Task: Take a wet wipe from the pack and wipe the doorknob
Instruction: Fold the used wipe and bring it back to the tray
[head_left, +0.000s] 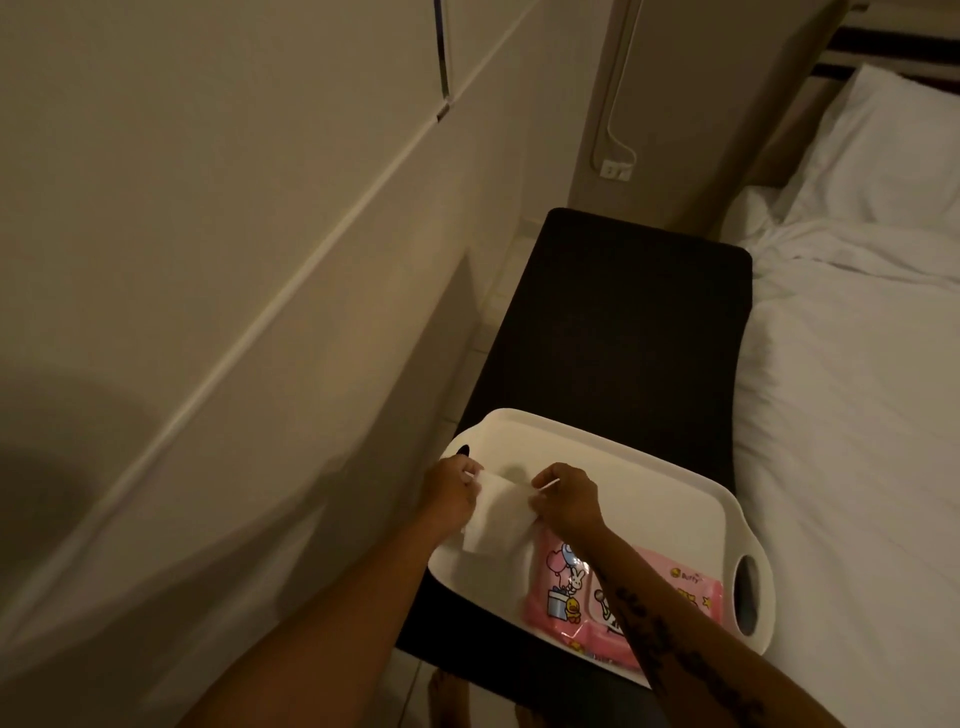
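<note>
A white wet wipe hangs spread between my two hands above a white tray. My left hand pinches its left top corner and my right hand pinches its right top corner. The pink wet wipe pack, printed with cartoon figures, lies flat on the tray below and to the right of the wipe, partly covered by my right forearm. No doorknob is in view.
The tray rests on a dark bench between a beige wall on the left and a bed with white sheets and a pillow on the right. A wall socket with a cord sits behind the bench.
</note>
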